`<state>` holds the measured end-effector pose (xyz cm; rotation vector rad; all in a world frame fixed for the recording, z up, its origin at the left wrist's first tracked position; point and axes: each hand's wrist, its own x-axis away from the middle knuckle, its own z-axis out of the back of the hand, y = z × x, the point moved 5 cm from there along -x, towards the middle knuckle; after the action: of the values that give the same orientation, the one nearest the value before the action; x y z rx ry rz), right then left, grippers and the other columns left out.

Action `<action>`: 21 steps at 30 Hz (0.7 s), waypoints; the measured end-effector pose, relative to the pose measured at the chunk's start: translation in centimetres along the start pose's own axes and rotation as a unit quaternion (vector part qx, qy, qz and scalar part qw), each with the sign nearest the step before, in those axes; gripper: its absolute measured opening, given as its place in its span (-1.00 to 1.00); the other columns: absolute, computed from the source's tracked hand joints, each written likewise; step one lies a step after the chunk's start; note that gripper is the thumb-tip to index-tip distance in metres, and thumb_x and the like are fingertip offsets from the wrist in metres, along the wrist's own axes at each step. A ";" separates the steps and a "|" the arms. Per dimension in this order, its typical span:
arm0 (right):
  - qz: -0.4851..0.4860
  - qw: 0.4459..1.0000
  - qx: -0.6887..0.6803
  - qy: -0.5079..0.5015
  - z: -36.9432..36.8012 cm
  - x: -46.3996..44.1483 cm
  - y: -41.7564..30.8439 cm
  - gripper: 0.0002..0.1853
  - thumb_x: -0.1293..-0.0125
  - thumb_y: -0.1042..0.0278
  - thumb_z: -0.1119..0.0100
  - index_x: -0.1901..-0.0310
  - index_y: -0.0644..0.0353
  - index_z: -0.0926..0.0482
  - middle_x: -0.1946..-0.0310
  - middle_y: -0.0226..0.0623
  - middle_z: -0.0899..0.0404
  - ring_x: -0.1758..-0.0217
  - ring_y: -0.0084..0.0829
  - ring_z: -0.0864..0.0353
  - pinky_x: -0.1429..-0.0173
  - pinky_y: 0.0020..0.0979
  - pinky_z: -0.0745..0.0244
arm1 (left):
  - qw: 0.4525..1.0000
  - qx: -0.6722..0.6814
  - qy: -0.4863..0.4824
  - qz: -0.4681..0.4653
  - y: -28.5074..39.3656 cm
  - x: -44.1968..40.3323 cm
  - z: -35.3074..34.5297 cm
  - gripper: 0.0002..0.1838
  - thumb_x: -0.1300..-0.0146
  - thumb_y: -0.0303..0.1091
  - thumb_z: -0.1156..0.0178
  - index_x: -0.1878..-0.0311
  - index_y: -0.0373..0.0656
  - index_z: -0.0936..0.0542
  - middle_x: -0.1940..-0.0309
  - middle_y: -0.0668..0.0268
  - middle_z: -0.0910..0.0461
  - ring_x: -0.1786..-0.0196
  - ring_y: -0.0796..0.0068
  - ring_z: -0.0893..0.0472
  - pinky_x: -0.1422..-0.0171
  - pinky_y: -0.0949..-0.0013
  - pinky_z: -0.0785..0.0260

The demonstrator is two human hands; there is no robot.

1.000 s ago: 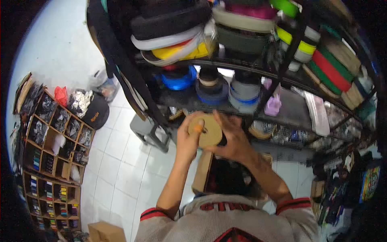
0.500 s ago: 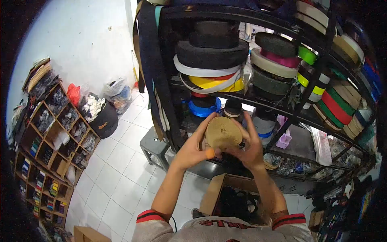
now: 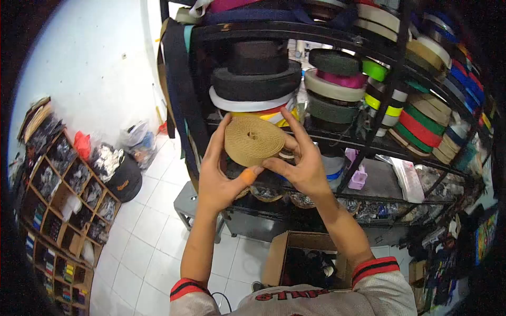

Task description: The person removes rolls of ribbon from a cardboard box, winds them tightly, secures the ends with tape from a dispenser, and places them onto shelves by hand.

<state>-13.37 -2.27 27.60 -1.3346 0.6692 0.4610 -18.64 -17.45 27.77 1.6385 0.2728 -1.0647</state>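
Between my two hands is a tan roll of woven webbing (image 3: 253, 141), its coiled face turned up toward me. My left hand (image 3: 217, 176) wraps the roll's left side, with an orange covering (image 3: 247, 176) on the thumb. On the other side, my right hand (image 3: 303, 158) grips the roll's right edge, thumb at the front and fingers spread behind. Just beyond the roll, a shelf stack holds a white webbing roll (image 3: 252, 102) and black rolls (image 3: 255, 81). The yellow roll (image 3: 258, 116) beneath them is partly hidden by the tan one.
A black metal rack (image 3: 295, 32) full of webbing rolls stands in front. Below it sit a grey stool (image 3: 185, 203) and an open cardboard box (image 3: 276, 258) with dark contents. To the left are a wooden cubby shelf (image 3: 68, 197) and a black bin (image 3: 125, 181).
Both hands have carried the tan webbing roll up and to the left, closer to the shelf stack. My view has shifted slightly to the right.
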 end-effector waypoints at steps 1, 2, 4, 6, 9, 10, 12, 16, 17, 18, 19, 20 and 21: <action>0.007 1.000 0.016 0.006 0.3 0.0 -0.2 0.01 -0.04 0.20 -0.42 -0.40 0.22 0.07 -0.10 0.02 -0.47 -0.24 -0.37 -0.39 -0.30 -0.35 -0.20 | 1.000 0.012 -0.010 0.001 0.0 -0.2 -0.3 -0.02 0.12 -0.35 -0.43 -0.37 -0.31 -0.11 -0.26 0.05 -0.23 -0.29 0.25 -0.32 -0.36 0.28 -0.15; 0.012 0.999 0.031 0.011 0.7 0.1 -0.4 0.02 -0.03 0.20 -0.43 -0.40 0.21 0.07 -0.11 0.01 -0.47 -0.24 -0.37 -0.39 -0.30 -0.35 -0.20 | 1.000 0.023 -0.018 0.002 0.0 -0.3 -0.5 -0.02 0.11 -0.35 -0.44 -0.37 -0.31 -0.10 -0.26 0.04 -0.24 -0.29 0.25 -0.32 -0.36 0.28 -0.16; 0.000 0.998 0.061 0.031 1.2 0.3 -0.8 0.04 0.01 0.18 -0.45 -0.39 0.20 0.05 -0.12 0.00 -0.46 -0.25 -0.35 -0.39 -0.32 -0.34 -0.18 | 0.999 0.013 -0.037 0.011 -0.1 -0.6 -0.8 -0.01 0.10 -0.36 -0.44 -0.38 -0.31 -0.08 -0.26 0.03 -0.24 -0.29 0.26 -0.32 -0.35 0.28 -0.17; 0.006 0.997 0.053 0.052 2.0 0.5 -1.2 0.02 0.02 0.18 -0.46 -0.38 0.21 0.02 -0.11 0.00 -0.46 -0.25 -0.35 -0.38 -0.31 -0.33 -0.20 | 0.998 0.036 -0.048 0.008 -0.2 -1.1 -1.8 -0.02 0.08 -0.36 -0.43 -0.38 -0.31 -0.08 -0.27 0.02 -0.24 -0.28 0.26 -0.33 -0.35 0.28 -0.18; 0.073 0.987 0.100 0.104 3.7 0.4 -2.1 -0.03 0.03 0.19 -0.47 -0.35 0.24 -0.07 -0.09 0.02 -0.48 -0.19 -0.34 -0.45 -0.24 -0.32 -0.30 | 0.997 0.061 -0.054 0.012 -0.4 -1.8 -3.2 -0.10 0.01 -0.40 -0.38 -0.38 -0.31 -0.10 -0.25 0.01 -0.28 -0.24 0.29 -0.38 -0.31 0.27 -0.22; 0.080 0.982 0.113 0.125 4.5 0.4 -2.6 -0.04 0.03 0.19 -0.47 -0.35 0.24 -0.08 -0.08 0.02 -0.48 -0.17 -0.34 -0.47 -0.23 -0.33 -0.32 | 0.996 0.075 -0.054 0.009 -0.3 -2.3 -3.8 -0.12 -0.01 -0.40 -0.36 -0.37 -0.30 -0.11 -0.23 0.02 -0.31 -0.22 0.31 -0.40 -0.28 0.28 -0.25; 0.101 0.977 0.093 0.164 5.6 -0.4 -3.8 -0.05 0.04 0.20 -0.48 -0.33 0.26 -0.11 -0.04 0.04 -0.52 -0.09 -0.32 -0.54 -0.19 -0.33 -0.36 | 0.993 0.102 -0.052 0.001 -0.2 -3.5 -5.1 -0.18 -0.04 -0.42 -0.33 -0.36 -0.30 -0.14 -0.19 0.05 -0.36 -0.18 0.34 -0.43 -0.24 0.29 -0.30; 0.163 0.919 0.282 0.224 7.9 -2.1 -6.4 -0.09 0.05 0.19 -0.48 -0.29 0.28 -0.17 0.06 0.06 -0.57 -0.06 -0.27 -0.57 -0.12 -0.33 -0.43 | 0.995 -0.028 -0.002 -0.091 0.5 -7.0 -6.6 -0.29 -0.01 -0.43 -0.33 -0.28 -0.22 -0.32 -0.15 0.06 -0.41 -0.12 0.26 -0.50 -0.11 0.29 -0.41; 0.150 0.922 0.271 0.233 8.5 -2.5 -6.4 -0.11 0.05 0.19 -0.47 -0.28 0.29 -0.18 0.07 0.07 -0.57 -0.06 -0.25 -0.57 -0.11 -0.33 -0.44 | 0.984 -0.098 0.000 -0.150 1.5 -7.5 -7.0 -0.32 0.01 -0.46 -0.33 -0.26 -0.20 -0.35 -0.16 0.06 -0.40 -0.10 0.24 -0.52 -0.11 0.31 -0.41; 0.138 0.925 0.260 0.241 8.8 -2.9 -6.4 -0.12 0.04 0.19 -0.47 -0.27 0.29 -0.19 0.07 0.08 -0.57 -0.06 -0.24 -0.57 -0.11 -0.33 -0.44 | 0.964 -0.168 0.004 -0.208 2.8 -7.8 -7.4 -0.34 0.02 -0.49 -0.32 -0.23 -0.18 -0.38 -0.17 0.05 -0.40 -0.08 0.22 -0.54 -0.12 0.32 -0.41; 0.124 0.928 0.248 0.248 9.0 -3.0 -6.2 -0.13 0.04 0.20 -0.46 -0.27 0.29 -0.20 0.07 0.09 -0.57 -0.05 -0.22 -0.57 -0.10 -0.33 -0.44 | 0.935 -0.238 0.007 -0.264 3.7 -7.8 -7.8 -0.36 0.03 -0.52 -0.32 -0.21 -0.17 -0.41 -0.18 0.04 -0.40 -0.07 0.20 -0.56 -0.13 0.34 -0.41; 0.159 0.927 0.237 0.245 8.7 -2.9 -6.2 -0.18 0.02 0.21 -0.45 -0.24 0.31 -0.23 0.09 0.09 -0.58 -0.05 -0.22 -0.58 -0.10 -0.33 -0.44 | 0.910 -0.289 0.020 -0.297 3.6 -7.8 -8.2 -0.46 0.06 -0.53 -0.31 -0.09 -0.10 -0.52 -0.14 0.04 -0.43 0.00 0.16 -0.59 -0.08 0.35 -0.45; 0.146 0.924 0.256 0.243 8.3 -2.7 -6.2 -0.19 0.02 0.21 -0.45 -0.23 0.31 -0.24 0.07 0.09 -0.57 -0.05 -0.22 -0.57 -0.10 -0.33 -0.44 | 0.916 -0.282 0.023 -0.283 3.1 -7.5 -8.2 -0.49 0.05 -0.54 -0.30 -0.07 -0.09 -0.53 -0.14 0.05 -0.43 0.00 0.15 -0.59 -0.07 0.33 -0.45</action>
<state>-9.72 4.87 34.74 -0.8450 1.3153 0.1598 -16.81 -8.91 35.32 1.0720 1.0357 -1.2218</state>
